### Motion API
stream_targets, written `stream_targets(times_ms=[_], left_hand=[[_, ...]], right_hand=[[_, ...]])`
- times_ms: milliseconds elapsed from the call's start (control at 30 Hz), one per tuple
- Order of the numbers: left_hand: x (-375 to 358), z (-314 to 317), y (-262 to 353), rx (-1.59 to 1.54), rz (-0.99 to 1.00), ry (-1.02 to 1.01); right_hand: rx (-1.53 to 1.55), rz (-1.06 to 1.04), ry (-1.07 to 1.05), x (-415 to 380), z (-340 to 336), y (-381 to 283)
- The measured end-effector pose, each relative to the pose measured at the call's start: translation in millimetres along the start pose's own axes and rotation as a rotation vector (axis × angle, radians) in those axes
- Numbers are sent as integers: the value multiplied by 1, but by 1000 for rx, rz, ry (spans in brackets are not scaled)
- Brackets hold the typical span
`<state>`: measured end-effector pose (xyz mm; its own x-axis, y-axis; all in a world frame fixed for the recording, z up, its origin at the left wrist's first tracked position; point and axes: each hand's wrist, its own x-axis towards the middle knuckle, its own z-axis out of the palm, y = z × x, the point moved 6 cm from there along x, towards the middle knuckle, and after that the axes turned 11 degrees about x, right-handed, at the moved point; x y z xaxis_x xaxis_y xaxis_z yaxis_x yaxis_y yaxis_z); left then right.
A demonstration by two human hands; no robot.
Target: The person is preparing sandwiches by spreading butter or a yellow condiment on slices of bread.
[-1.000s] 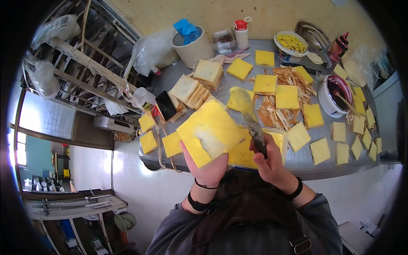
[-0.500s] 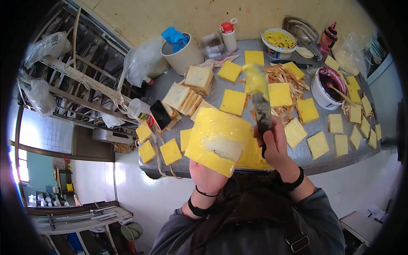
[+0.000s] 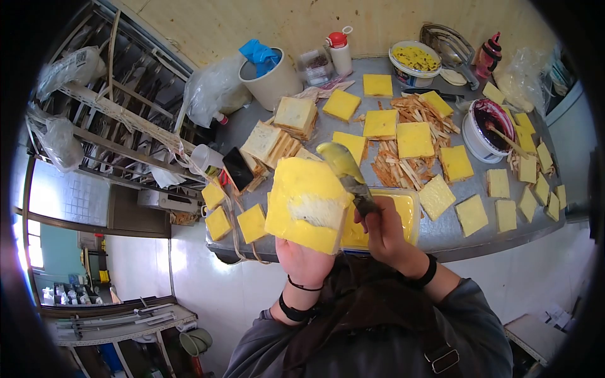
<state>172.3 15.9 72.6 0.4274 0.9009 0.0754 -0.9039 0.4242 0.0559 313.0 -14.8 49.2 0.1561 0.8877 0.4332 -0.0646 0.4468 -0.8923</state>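
On my left hand (image 3: 304, 262) rests a square of bread (image 3: 295, 176) coated with yellow spread, a pale bare patch showing near its lower right; my fingers are hidden beneath it. My right hand (image 3: 389, 234) grips a spatula (image 3: 350, 174) by the handle. Its blade is smeared with yellow and lies across the upper right edge of the bread. Partly behind my right hand, a tub of yellow spread (image 3: 416, 213) sits at the table's front edge.
Many yellow-topped squares (image 3: 414, 140) lie on the metal table (image 3: 441, 238), some over a heap of crust strips (image 3: 403, 171). Stacked bread (image 3: 295, 116) and a phone (image 3: 237, 170) are on the left. A bucket of dark red filling (image 3: 469, 135) with a stick stands right.
The spatula has swung left and down onto the bread's edge. The bread has shifted slightly left, and the tub of yellow spread shows more now.
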Motion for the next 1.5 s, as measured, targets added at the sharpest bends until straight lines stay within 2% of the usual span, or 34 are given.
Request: stream_targets(times_ms=[133, 267, 367, 467, 600, 800, 900, 1000, 1067, 1100, 1200, 1300, 1400, 1500], left_hand=[[1, -7, 3, -51, 12, 27], [1, -16, 8, 16, 12, -7], [1, -26, 14, -16, 48, 90], [1, -26, 15, 92, 63, 133], [3, -18, 11, 193, 50, -2], [1, -17, 22, 189, 104, 26], [-1, -15, 34, 188, 156, 0], [-2, -24, 44, 155, 201, 113], [-4, -23, 49, 128, 214, 112], [-4, -15, 50, 117, 212, 44], [-5, -12, 55, 151, 235, 20], [-5, -20, 54, 261, 264, 65], [-3, -16, 42, 386, 248, -10], [-5, -11, 32, 418, 218, -58]], right_hand=[[26, 50, -35, -3, 8, -2], [-34, -42, -146, -3, 16, -15], [-42, -77, -236, -4, 18, -21], [-190, -168, -168, 8, 11, -36], [-431, -239, -197, 22, 9, -53], [-668, -210, -242, 15, -2, -51], [-759, -102, -300, 9, -17, -52], [-757, 4, -293, 1, -36, -51], [-786, 71, -291, -5, -51, -48], [-783, 36, -263, -8, -59, -50], [-694, -27, -162, -13, -76, -54], [-693, -38, -214, -10, -69, -67], [-694, 16, -351, -5, -53, -72], [-732, -29, -389, -9, -44, -67]])
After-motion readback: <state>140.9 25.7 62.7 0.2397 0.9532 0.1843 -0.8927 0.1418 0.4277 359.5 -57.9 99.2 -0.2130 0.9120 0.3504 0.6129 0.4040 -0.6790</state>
